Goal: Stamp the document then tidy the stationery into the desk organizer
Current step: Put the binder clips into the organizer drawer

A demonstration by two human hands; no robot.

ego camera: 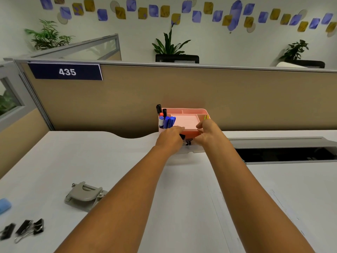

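**Pink, blue and grey on a white counter**

The desk organizer [189,114] is pale pink, its front a deeper coral. In it stand blue markers [168,121], two black-capped pens [159,108], and thin green and yellow sticks [206,117]. The counter [200,189] is off-white. On it lie a grey hole punch [84,195], black binder clips [30,228] with silver handles, and a light blue eraser [4,205]. The tan partition [218,95] carries a navy sign [65,71] with white numerals.

Open desk [182,198] lay between the forearms. A hole punch [84,196] and binder clips [27,230] crowded the near left; the partition [182,92] walled off the organizer [186,121] behind.
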